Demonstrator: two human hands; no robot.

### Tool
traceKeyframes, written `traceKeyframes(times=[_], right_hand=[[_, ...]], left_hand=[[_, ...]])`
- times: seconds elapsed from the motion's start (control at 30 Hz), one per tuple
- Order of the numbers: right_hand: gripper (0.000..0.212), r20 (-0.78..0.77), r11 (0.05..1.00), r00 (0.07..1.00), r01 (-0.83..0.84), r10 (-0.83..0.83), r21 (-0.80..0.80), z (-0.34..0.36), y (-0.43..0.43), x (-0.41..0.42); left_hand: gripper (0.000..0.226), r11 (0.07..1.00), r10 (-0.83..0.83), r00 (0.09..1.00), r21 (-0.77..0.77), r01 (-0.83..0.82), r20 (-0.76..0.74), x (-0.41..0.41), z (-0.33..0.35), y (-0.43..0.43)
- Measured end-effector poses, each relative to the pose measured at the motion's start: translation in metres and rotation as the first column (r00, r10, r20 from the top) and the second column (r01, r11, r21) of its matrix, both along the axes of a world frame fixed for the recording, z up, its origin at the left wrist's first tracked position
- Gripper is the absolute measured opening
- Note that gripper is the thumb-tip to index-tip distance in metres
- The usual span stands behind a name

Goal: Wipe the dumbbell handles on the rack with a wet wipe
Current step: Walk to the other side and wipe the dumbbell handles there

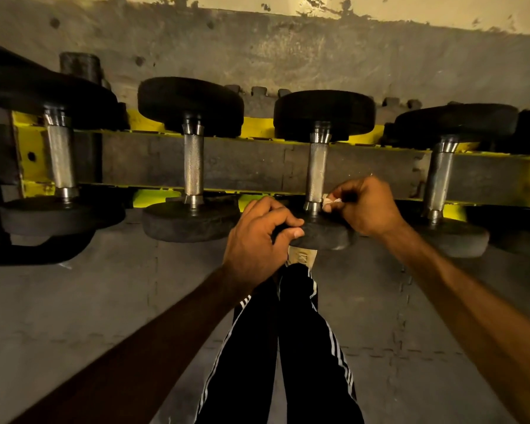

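Note:
Several black dumbbells with knurled steel handles lie across a yellow rack (259,127). My left hand (259,237) grips the near rubber head (328,232) of the third dumbbell from the left. My right hand (364,206) pinches a small crumpled white wet wipe (329,203) against the near end of that dumbbell's handle (317,171). The handle to the left (193,163) and the one to the right (439,175) stand untouched.
A larger dumbbell (58,160) lies at the far left, with a dark curved bar (43,252) below it. Grey rubber floor mats (104,301) spread under the rack. My legs in black striped trousers (288,347) stand close to the rack. A stained wall (288,56) runs behind.

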State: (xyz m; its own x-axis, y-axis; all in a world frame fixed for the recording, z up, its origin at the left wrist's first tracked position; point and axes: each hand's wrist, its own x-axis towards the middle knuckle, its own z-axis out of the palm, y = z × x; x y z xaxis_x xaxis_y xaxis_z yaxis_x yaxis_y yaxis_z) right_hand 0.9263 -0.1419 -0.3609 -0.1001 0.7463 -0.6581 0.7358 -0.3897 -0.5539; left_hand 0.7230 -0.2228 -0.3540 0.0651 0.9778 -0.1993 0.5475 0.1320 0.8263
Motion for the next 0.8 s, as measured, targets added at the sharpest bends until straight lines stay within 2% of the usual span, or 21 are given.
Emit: traceKeyframes(times=[0.1, 0.23, 0.3, 0.37, 0.43, 0.5, 0.53, 0.6, 0.7, 0.77, 0.8], right_hand=[[0.012, -0.082, 0.983, 0.996, 0.059, -0.045, 0.175, 0.000, -0.003, -0.001], [0.014, -0.258, 0.870, 0.908, 0.400, -0.332, 0.288, -0.020, 0.032, -0.019], [0.013, -0.296, 0.828, 0.874, 0.468, -0.385, 0.308, -0.024, 0.038, -0.023], [0.010, -0.254, 0.873, 0.931, 0.342, -0.264, 0.347, -0.016, 0.026, -0.016], [0.008, -0.175, 0.942, 0.984, 0.016, 0.046, 0.336, -0.005, 0.009, -0.005], [0.010, -0.168, 0.930, 0.942, -0.237, 0.292, 0.282, 0.004, 0.001, 0.000], [0.011, -0.155, 0.908, 0.930, -0.274, 0.334, 0.317, 0.005, 0.006, -0.001], [0.016, -0.060, 0.854, 0.948, -0.253, 0.313, 0.455, 0.007, 0.021, -0.009], [0.027, 0.216, 0.737, 0.945, -0.327, 0.246, 0.591, 0.005, 0.040, -0.028], [0.039, 0.313, 0.753, 0.904, -0.417, 0.290, 0.508, 0.006, 0.041, -0.037], [0.034, 0.354, 0.755, 0.852, -0.512, 0.386, 0.410, 0.008, 0.037, -0.041]], left_hand=[[0.006, 1.000, -0.007, 1.000, -0.004, 0.007, -0.002, 0.001, 0.002, 0.001], [0.005, 1.000, -0.030, 1.000, 0.000, 0.030, -0.010, -0.003, 0.002, 0.001], [0.005, 0.999, -0.033, 0.999, -0.006, 0.033, -0.003, -0.003, 0.002, 0.001], [0.005, 0.999, -0.045, 0.999, -0.024, 0.045, 0.005, -0.001, 0.001, 0.004], [0.005, 0.997, -0.065, 0.998, -0.041, 0.065, 0.004, -0.002, 0.001, 0.008], [0.006, 0.996, -0.079, 0.997, -0.037, 0.079, -0.002, -0.004, 0.001, 0.009], [0.007, 0.996, -0.082, 0.997, -0.034, 0.082, -0.003, -0.004, 0.002, 0.009], [0.008, 0.996, -0.082, 0.997, -0.045, 0.082, 0.000, -0.004, 0.004, 0.009], [0.014, 0.994, -0.082, 0.996, -0.068, 0.084, 0.023, -0.002, 0.007, 0.010], [0.016, 0.994, -0.084, 0.996, -0.072, 0.085, 0.028, -0.003, 0.006, 0.012], [0.016, 0.993, -0.083, 0.996, -0.076, 0.085, 0.026, -0.005, 0.006, 0.011]])
